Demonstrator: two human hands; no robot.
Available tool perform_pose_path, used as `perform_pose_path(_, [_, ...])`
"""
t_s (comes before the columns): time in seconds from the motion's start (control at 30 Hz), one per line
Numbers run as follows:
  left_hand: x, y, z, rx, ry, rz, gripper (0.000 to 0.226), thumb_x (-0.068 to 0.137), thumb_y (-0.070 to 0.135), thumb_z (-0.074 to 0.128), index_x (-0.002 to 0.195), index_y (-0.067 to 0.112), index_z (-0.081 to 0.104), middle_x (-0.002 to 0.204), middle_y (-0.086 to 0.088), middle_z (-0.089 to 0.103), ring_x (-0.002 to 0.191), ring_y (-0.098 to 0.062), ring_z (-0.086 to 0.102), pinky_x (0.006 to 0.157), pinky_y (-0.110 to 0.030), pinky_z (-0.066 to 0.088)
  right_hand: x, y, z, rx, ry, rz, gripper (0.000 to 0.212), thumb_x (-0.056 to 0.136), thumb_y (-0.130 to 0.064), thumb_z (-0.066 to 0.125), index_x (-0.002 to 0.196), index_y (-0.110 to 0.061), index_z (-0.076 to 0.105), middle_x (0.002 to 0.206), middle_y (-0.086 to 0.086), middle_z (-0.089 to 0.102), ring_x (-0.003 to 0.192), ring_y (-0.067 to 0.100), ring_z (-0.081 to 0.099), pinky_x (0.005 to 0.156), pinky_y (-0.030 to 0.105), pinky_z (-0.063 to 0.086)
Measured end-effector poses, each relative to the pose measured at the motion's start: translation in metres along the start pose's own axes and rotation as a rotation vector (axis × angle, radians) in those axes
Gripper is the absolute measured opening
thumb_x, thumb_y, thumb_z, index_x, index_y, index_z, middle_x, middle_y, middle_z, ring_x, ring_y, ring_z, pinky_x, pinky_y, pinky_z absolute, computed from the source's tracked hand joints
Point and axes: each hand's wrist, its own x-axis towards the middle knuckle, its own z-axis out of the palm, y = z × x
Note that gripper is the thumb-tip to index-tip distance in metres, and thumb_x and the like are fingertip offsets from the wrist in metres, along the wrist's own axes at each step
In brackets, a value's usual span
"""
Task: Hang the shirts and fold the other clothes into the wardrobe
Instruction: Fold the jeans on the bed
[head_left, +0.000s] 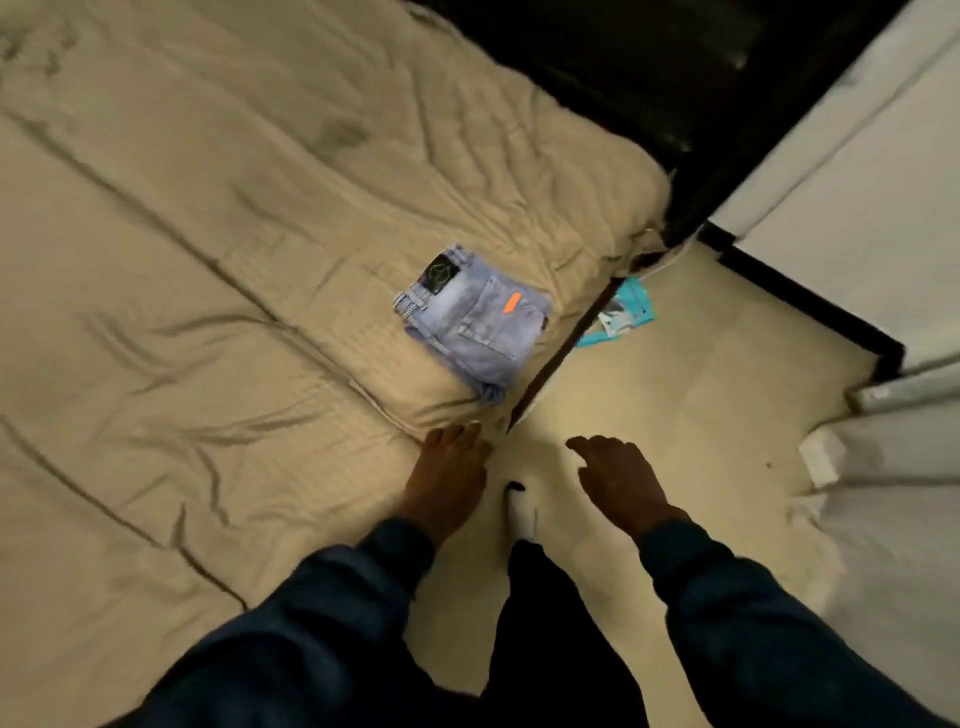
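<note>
Dark sleeves reach forward, ending in two empty hands: the left hand (447, 478) hovers palm down over the bed's near corner with fingers relaxed, and the right hand (621, 480) hangs over the floor (701, 395), fingers loosely spread. Ahead, apart from both, the folded jeans (475, 319) lie at the edge of the bed (182, 260). They look ready to carry off, so slide one palm beneath and flatten the other on top to keep the folds stacked. Pale stiff denim forms a thick, squarish bundle with a black patch and an orange tag; the beige sheet is soft and creased. A teal packet (621, 312) lies on the floor.
</note>
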Motion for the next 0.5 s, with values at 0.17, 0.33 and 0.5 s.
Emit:
perform_pose_path(0.17, [-0.027, -0.008, -0.034, 0.087, -0.016, 0.246, 0.035, 0.070, 0.028, 0.040, 0.078, 0.016, 0.071, 0.067, -0.003, 0.066, 0.054, -0.027, 0.063, 0.055, -0.032, 0.041, -0.099, -0.044, 0.026, 0.137, 0.139, 0.296, 0.048, 0.095, -0.015, 0.051, 0.142, -0.020, 0.047, 0.124, 0.005, 0.065, 0.114, 0.027, 0.059, 0.093, 0.036, 0.041])
perform_pose_path(0.33, [-0.061, 0.021, -0.036, 0.115, -0.213, 0.400, 0.031, 0.085, 0.014, 0.059, 0.114, 0.012, 0.068, 0.099, -0.013, 0.072, 0.089, -0.036, 0.068, 0.073, -0.038, 0.053, -0.210, -0.083, 0.065, 0.261, 0.285, 0.540, 0.043, 0.099, -0.021, 0.047, 0.143, -0.024, 0.046, 0.125, -0.001, 0.064, 0.114, 0.022, 0.058, 0.093, 0.033, 0.038])
perform_pose_path(0.5, [-0.111, 0.103, -0.020, 0.177, -0.373, 0.643, 0.039, 0.101, 0.028, 0.048, 0.139, 0.022, 0.050, 0.133, -0.002, 0.059, 0.121, -0.023, 0.056, 0.098, -0.033, 0.043, -0.336, -0.123, 0.112, 0.405, 0.371, 0.883, 0.041, 0.099, -0.017, 0.046, 0.140, -0.022, 0.050, 0.133, 0.000, 0.060, 0.120, 0.021, 0.054, 0.098, 0.032, 0.039])
